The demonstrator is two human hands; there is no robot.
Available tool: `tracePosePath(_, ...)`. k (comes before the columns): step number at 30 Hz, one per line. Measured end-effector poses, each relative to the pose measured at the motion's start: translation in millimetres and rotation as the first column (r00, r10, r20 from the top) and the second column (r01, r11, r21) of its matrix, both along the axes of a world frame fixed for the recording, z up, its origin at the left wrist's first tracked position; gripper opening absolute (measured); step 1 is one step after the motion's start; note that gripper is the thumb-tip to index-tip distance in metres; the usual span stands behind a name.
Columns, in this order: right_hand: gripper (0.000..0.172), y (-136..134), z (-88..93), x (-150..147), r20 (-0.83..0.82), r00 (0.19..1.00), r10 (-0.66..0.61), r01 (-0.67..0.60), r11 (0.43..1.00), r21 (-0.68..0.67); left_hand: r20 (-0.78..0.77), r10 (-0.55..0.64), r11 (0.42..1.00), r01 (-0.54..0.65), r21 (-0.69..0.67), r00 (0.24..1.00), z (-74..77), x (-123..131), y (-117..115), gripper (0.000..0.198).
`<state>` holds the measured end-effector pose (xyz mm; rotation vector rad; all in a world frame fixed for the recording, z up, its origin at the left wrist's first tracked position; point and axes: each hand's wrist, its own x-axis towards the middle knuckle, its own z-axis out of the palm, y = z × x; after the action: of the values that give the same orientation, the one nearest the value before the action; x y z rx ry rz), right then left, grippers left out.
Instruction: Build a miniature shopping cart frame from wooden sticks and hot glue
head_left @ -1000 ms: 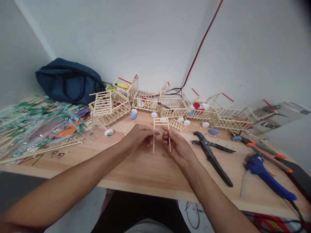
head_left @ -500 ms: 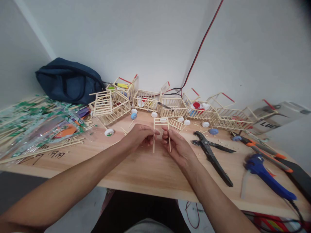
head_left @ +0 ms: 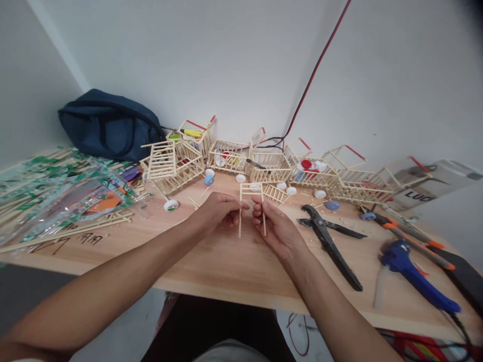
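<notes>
Between my hands is a small frame of thin wooden sticks [head_left: 251, 192], with two long legs pointing toward me and short crossbars at its far end. My left hand [head_left: 221, 210] pinches the left leg between thumb and fingers. On the other side, my right hand [head_left: 277, 221] grips the right leg the same way. Just beyond the frame lies a ladder-like stick panel [head_left: 275, 194]. Behind it stand several little stick carts [head_left: 268, 168] with red-tipped handles, and white bottle caps [head_left: 240, 178] lie in front of them.
Black cutters [head_left: 332, 246] and a blue glue gun [head_left: 415, 279] lie on the right, near orange-handled pliers [head_left: 418, 239]. Plastic-wrapped stick bundles [head_left: 75, 196] cover the table's left side, before a dark blue bag [head_left: 111, 125]. A red and black cable [head_left: 317, 68] runs down the wall.
Almost nothing differs. The whole view has shifted very slightly, and both hands keep their hold on the stick frame.
</notes>
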<state>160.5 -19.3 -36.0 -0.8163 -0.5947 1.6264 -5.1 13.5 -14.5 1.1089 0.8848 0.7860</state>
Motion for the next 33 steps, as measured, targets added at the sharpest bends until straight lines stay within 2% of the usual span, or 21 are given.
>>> tracePosePath(4,0.019,0,-0.3,-1,0.021,1.0,-0.01,0.01,1.0,-0.004,-0.002,-0.011,1.0,0.011,0.015,1.0,-1.5,-1,1,0.022)
tracePosePath(11,0.025,0,1.1,-1,0.128,0.992,-0.016,0.013,1.0,0.021,-0.06,0.03,0.999,-0.028,0.024,0.998,7.5,-3,0,0.025)
tracePosePath(21,0.029,-4,6.7,3,0.195,0.981,0.009,-0.001,0.999,-0.038,-0.001,0.022,0.998,-0.022,0.051,1.0,4.7,-7,4,0.019)
tracePosePath(25,0.031,2,10.6,8,0.209,0.976,-0.057,0.059,0.998,-0.004,0.053,0.073,0.997,-0.073,0.001,0.996,17.3,-17,10,0.016)
tracePosePath(27,0.031,9,10.9,9,0.29,0.954,-0.076,0.065,0.997,0.045,0.14,0.109,0.994,-0.111,0.009,0.984,27.3,-25,12,0.016)
tracePosePath(29,0.025,20,10.4,5,0.488,0.87,-0.071,0.005,0.991,0.135,0.202,0.146,0.986,-0.158,0.045,0.968,36.5,-32,14,0.015)
tracePosePath(31,0.02,30,9.4,-3,0.72,0.683,-0.124,-0.111,0.956,0.27,0.23,0.161,0.983,-0.178,0.054,0.96,43.1,-38,14,0.014)
tracePosePath(33,0.021,39,8.2,-15,0.852,0.469,-0.232,-0.26,0.886,0.384,0.247,0.167,0.981,-0.186,0.059,0.955,46.3,-42,14,0.013)
